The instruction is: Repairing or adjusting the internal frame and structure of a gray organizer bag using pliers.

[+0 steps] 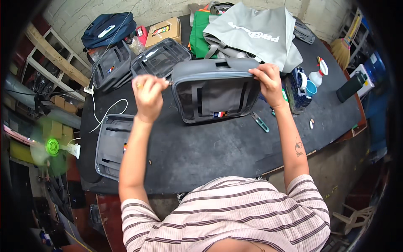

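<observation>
So I've got this boxy grey fabric bag with a dark see-through front panel standing upright on the black tabletop, front panel facing me; my right hand has its top right edge gripped between thumb and fingers; my left hand is up at its top left corner, fingers closed in a pinch, though they're a bit blurry and I can't tell exactly what's between the tips; there's a small striped patch low on the bag's front; just off its lower right corner lie some teal-handled metal snips; left of the bag and closer to me there's a flat grey see-through case, partly behind my left forearm; behind the bag to the left sit two more grey see-through bags, a slumped one and a tilted one, plus a brown cardboard box; right behind it is a big light grey tote heaped up beside some green fabric; off to its right are a white spray bottle and a dark green cylindrical flask.
</observation>
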A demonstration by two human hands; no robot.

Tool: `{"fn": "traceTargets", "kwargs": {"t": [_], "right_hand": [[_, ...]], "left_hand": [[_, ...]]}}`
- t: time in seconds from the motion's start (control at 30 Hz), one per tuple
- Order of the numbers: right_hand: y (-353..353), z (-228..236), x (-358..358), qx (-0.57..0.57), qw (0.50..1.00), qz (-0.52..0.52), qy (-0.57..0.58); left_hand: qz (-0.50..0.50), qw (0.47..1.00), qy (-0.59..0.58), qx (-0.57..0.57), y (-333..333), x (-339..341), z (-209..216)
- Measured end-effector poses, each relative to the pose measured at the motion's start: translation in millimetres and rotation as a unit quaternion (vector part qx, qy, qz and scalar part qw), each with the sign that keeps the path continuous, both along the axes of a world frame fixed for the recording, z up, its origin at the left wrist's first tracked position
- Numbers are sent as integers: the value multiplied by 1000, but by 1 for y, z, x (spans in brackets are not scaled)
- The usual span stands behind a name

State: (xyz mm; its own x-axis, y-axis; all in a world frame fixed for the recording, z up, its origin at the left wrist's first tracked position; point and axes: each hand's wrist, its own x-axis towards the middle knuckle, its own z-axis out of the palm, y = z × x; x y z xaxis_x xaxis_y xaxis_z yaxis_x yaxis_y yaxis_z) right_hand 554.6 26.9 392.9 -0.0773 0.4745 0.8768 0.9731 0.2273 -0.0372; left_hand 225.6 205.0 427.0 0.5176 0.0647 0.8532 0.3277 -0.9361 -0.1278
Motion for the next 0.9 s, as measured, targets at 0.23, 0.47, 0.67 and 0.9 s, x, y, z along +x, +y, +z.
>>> {"fn": "traceTargets", "kwargs": {"t": [0.23,0.47,0.67,0.9], "right_hand": [[4,-2,-19,-14,999,21,34],[-18,8,-24,-71,993,28,95],[-16,15,-34,-90,991,12,93],[-1,23,-62,-62,994,80,46]], "left_hand": [[53,930,-219,-290,-48,-6,-166],[33,943,-17,-332,-55,-27,-154],[56,969,52,-237,-59,-26,-153],[-3,956,-167,-240,-66,1,-71]]}}
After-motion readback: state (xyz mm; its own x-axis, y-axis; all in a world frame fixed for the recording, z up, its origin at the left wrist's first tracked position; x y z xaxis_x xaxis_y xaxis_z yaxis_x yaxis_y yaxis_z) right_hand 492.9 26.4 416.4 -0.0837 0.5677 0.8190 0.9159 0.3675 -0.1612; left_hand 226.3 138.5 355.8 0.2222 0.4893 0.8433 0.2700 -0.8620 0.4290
